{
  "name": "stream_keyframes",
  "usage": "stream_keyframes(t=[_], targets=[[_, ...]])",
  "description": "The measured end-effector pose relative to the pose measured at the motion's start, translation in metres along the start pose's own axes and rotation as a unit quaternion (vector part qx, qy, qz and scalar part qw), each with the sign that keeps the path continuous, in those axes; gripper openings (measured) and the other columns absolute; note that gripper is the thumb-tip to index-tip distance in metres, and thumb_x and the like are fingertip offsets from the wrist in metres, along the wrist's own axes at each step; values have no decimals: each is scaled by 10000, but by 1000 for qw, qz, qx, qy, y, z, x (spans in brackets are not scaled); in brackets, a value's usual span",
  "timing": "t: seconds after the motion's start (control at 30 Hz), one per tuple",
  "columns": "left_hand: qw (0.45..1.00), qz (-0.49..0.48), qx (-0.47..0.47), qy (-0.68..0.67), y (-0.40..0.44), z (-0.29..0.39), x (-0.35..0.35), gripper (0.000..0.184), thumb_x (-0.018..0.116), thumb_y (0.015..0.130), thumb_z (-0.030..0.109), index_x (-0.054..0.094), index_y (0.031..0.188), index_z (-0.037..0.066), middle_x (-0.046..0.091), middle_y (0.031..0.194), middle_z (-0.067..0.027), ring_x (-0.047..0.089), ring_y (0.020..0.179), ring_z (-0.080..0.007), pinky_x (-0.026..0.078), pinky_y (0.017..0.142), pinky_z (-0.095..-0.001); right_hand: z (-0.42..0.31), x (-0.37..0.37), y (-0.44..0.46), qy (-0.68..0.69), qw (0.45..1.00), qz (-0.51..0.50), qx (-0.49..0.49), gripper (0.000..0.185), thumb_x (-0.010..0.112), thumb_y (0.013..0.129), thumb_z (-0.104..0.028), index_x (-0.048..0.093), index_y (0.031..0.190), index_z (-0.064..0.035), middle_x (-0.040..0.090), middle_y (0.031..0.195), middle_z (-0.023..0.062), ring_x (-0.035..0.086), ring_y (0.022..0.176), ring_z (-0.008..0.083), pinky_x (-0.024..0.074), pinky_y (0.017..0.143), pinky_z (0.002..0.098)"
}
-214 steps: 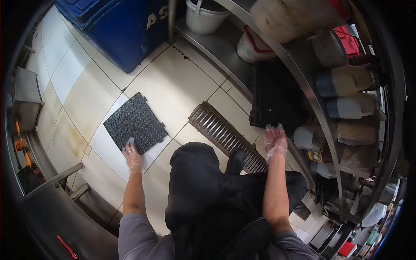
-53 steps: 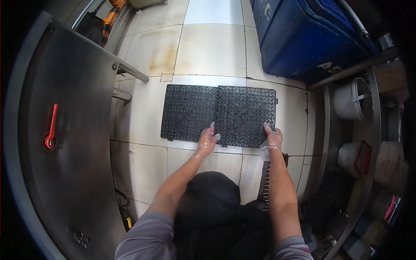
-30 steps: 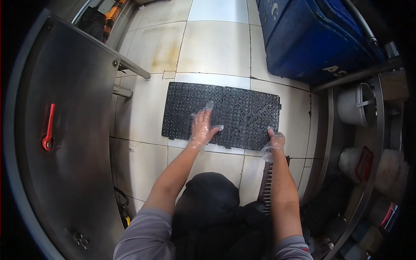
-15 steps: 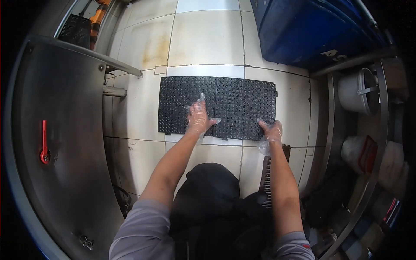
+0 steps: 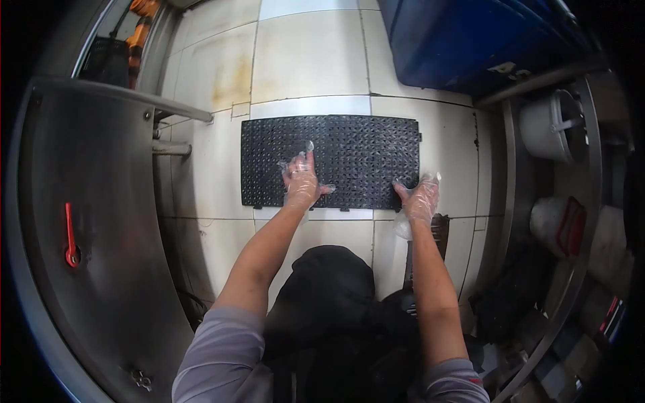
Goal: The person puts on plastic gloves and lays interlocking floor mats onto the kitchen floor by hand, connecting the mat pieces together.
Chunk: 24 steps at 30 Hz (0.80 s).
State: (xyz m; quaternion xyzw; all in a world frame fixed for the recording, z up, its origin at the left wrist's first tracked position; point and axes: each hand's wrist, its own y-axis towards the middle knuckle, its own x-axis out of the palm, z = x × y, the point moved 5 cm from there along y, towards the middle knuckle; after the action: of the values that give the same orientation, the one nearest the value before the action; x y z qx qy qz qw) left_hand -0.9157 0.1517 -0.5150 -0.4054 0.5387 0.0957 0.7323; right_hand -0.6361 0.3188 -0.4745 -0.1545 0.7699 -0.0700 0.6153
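Note:
Two black perforated mat tiles lie side by side on the tiled floor, their edges meeting. On the left tile (image 5: pixel 269 154) rests my left hand (image 5: pixel 301 181) in a clear plastic glove, fingers spread, the thumb reaching toward the seam. The right tile (image 5: pixel 373 158) has small tabs on its right and near edges. My right hand (image 5: pixel 418 198), also gloved, is at that tile's near right corner, thumb over the corner and the other fingers apart beside its edge. Neither hand grips anything.
A blue bin (image 5: pixel 463 47) stands at the upper right. The right-hand shelf (image 5: pixel 514 168) carries a white bucket (image 5: pixel 544 127) and a red-handled tub (image 5: pixel 547 218). A metal panel (image 5: pixel 114 235) with a red lever (image 5: pixel 68 235) is on the left. A floor grate (image 5: pixel 439 235) lies under my right arm.
A separate tile edge that overlapped at the seam earlier now lies level. My left hand has moved from the seam onto the left tile, and my right hand's fingers have opened off the corner.

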Motion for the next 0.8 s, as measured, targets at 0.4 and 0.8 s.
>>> stream_keyframes(t=[0.4,0.8], targets=[[922,43,384,3,37,82,-39,1408,1003,463,355,225,1572,-29,234,1631,-293,250,1516,-434,255,1254,-463,148,-15,-185,221,971,25,84,494,707,939,-358,615,1320,-56,525,1405,258,487,1334,440,406,1125,481],[964,-38,259,51,24,62,-41,1319,984,581,347,216,1553,-103,190,1640,-300,235,1517,-426,245,1259,-437,325,-87,-309,672,425,401,455,247,592,1029,-329,645,1174,-135,577,824,45,574,690,198,463,611,388]])
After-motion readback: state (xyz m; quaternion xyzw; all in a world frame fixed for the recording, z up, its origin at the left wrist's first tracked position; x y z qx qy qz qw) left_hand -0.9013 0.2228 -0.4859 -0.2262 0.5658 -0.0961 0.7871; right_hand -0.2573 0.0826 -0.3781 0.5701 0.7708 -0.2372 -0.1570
